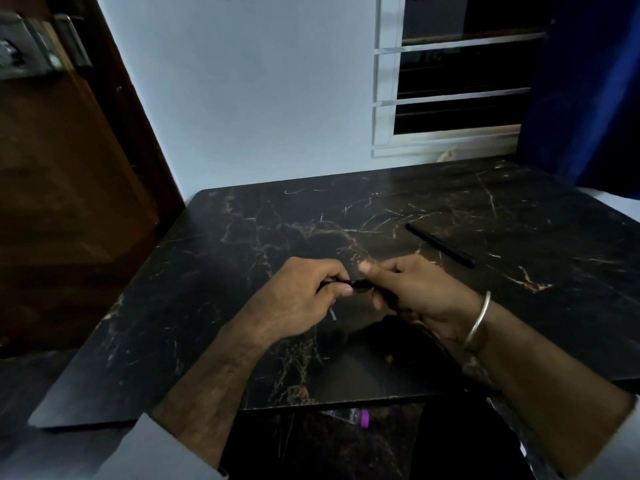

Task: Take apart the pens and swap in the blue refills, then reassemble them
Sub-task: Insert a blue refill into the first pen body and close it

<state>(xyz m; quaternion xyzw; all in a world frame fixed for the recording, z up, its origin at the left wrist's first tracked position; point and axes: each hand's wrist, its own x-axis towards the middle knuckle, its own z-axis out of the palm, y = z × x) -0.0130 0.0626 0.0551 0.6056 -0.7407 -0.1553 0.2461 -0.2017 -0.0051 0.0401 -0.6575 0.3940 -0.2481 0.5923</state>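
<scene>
Both hands meet over the middle of the dark marble table [242,306]. My left hand [304,299] and my right hand [419,292] each pinch one end of a dark pen [358,283], of which only a short black stretch shows between the fingertips. A thin pale piece [333,314], perhaps a refill end, sticks down below my left fingers. A second black pen [441,244] lies loose on the table, to the far right of my hands. The light is dim, so no refill colour can be told.
A silver bangle [479,320] circles my right wrist. A wooden door [69,168] stands to the left, a barred window [457,81] and blue curtain [588,98] behind. Under the near table edge lies something with a purple part [364,418].
</scene>
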